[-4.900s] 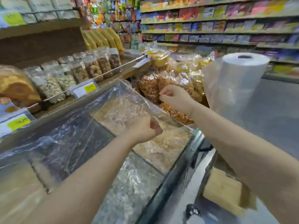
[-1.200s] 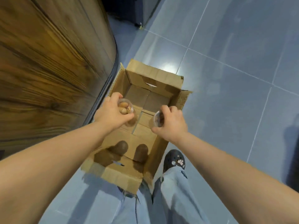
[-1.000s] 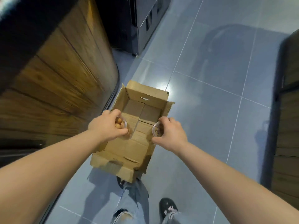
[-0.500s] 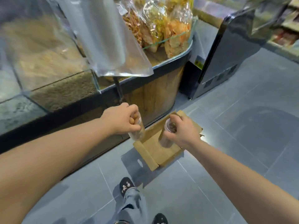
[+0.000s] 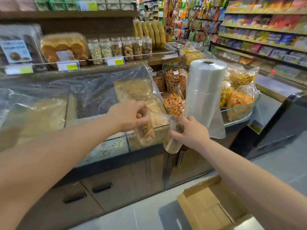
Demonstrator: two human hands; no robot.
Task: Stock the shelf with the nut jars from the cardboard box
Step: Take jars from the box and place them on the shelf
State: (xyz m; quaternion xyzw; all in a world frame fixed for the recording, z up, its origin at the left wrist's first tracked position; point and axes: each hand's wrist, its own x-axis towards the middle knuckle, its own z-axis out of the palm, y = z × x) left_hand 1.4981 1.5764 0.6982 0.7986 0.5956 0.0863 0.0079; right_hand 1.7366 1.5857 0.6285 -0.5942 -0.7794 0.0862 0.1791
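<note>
Shop aisle: glass bins (image 5: 108, 146) mid-frame, shelf (image 5: 156, 60) with its jar row (image 5: 119, 48) upper centre. Left hand (image 5: 127, 115) has fingers curled round one nut jar (image 5: 147, 131), right hand (image 5: 191, 132) round a second jar (image 5: 172, 140). Both arms are stretched forward, jars tilted. Cardboard box (image 5: 207, 206) sits lower right on the floor. Suggest lifting clear of the bins, righting the jars, and slotting them beside the row.

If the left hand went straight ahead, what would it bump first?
Probably the crinkly clear plastic sheet over the glass bins; the left hand holds a clear nut jar. Depth is unclear.
</note>
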